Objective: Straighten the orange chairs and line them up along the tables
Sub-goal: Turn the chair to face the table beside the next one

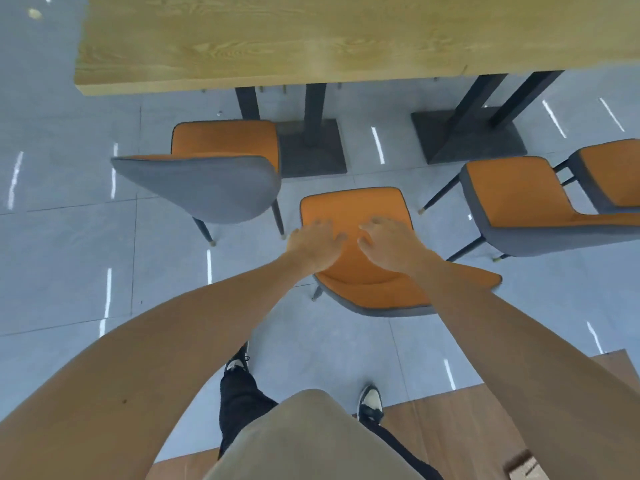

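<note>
- The left hand (313,244) and right hand (388,244) reach forward side by side, fingers spread and gripping nothing, over the middle orange chair (353,216).
- Whether the palms touch its seat cannot be told; motion blur softens them.
- This chair stands back from the wooden bench (277,39), turned slightly askew.
- The left chair (221,140) sits closer to the bench, grey back toward the camera.
- Two more orange chairs (519,195) stand at the right, angled.
- The floor (69,237) is grey tile.
</note>
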